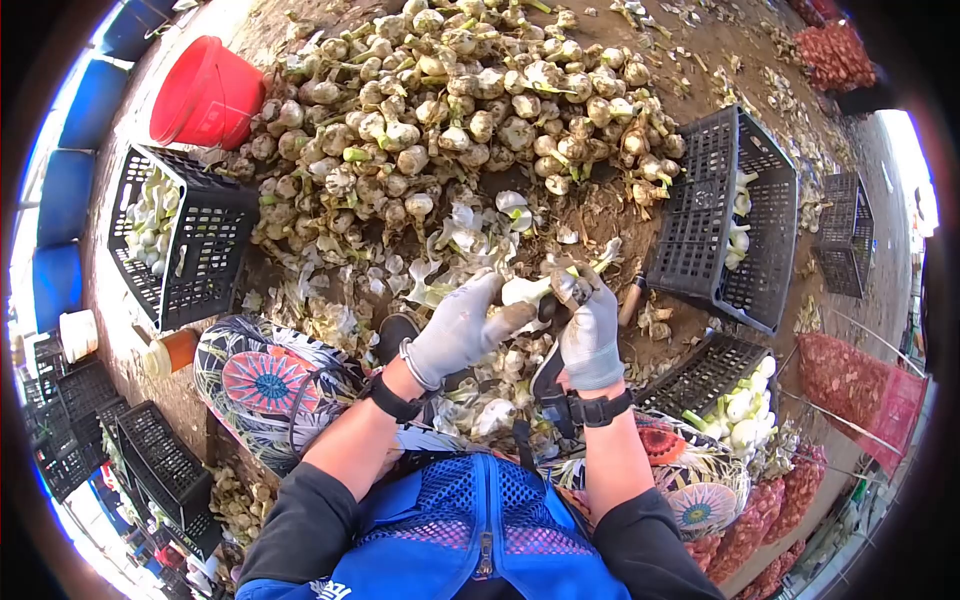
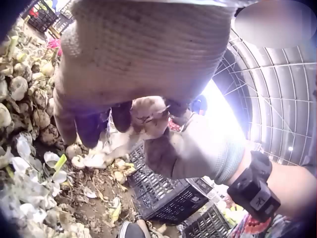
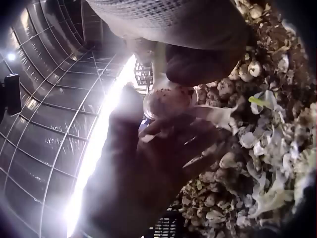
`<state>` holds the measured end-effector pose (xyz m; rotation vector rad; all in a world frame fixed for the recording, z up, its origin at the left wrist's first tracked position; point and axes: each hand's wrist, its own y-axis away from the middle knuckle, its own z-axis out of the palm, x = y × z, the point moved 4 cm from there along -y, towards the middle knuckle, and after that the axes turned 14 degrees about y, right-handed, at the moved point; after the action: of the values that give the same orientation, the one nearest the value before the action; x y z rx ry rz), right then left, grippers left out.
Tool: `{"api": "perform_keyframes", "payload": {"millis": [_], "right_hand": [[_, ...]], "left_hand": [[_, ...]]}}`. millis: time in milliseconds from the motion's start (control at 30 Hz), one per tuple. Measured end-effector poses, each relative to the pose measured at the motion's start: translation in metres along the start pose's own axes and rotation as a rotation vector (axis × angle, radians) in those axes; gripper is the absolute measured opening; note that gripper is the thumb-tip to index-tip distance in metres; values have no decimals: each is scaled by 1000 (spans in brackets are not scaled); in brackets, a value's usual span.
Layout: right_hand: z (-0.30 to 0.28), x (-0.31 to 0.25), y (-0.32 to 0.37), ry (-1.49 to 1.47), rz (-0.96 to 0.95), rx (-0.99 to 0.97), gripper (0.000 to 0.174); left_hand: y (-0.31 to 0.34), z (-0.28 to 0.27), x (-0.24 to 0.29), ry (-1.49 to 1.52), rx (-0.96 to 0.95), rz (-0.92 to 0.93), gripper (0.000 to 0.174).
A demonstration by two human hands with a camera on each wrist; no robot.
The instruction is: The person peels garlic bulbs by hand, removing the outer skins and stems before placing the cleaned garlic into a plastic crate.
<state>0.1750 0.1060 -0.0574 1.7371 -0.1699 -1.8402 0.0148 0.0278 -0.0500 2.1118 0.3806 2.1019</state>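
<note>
Both hands wear pale, soiled gloves and meet at a garlic bulb (image 3: 168,101) in front of the body. My right hand (image 1: 590,325) grips garlic with brownish skin, its stem (image 1: 608,255) sticking out past the fingers. From the other side my left hand (image 1: 460,330) pinches at the garlic, with a smooth white part (image 1: 525,290) beside its fingertips. In the left wrist view the right thumb presses on the bulb (image 2: 150,116), close under the left fingers. A strip of pale skin (image 3: 213,114) hangs off beside the bulb in the right wrist view.
A large heap of garlic (image 1: 440,120) lies ahead, with loose peelings (image 1: 340,315) nearer. Black crates with garlic stand left (image 1: 215,245) and right (image 1: 690,215). Behind the left crate is a red bucket (image 1: 205,95). A wooden handle (image 1: 632,300) lies near the right crate; a red mesh sack (image 1: 850,385) is farther right.
</note>
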Motion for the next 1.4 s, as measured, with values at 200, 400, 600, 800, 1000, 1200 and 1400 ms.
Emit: {"api": "perform_keyframes", "payload": {"millis": [200,400,600,800,1000,1200,1400], "right_hand": [[6,-8,5,-195,22,-75,26],[-16,-3,-5,99,-126,234,16],[-11,-13,0,131,-249,171,15],[25,-29,15,560,-593,99,18],[3,-19,5,156,-207,217,14],[4,-10,4,129,56,166,22],[0,20,-7,-243,264,206,30]], "left_hand": [[4,13,4,149,-9,139,45],[19,16,21,283,-138,-32,13],[4,-5,7,359,131,-125,28],[2,5,-5,580,70,-227,33],[10,-4,-5,650,106,-187,31],[13,-2,31,109,126,151,23],[17,10,32,-140,-7,345,9]]}}
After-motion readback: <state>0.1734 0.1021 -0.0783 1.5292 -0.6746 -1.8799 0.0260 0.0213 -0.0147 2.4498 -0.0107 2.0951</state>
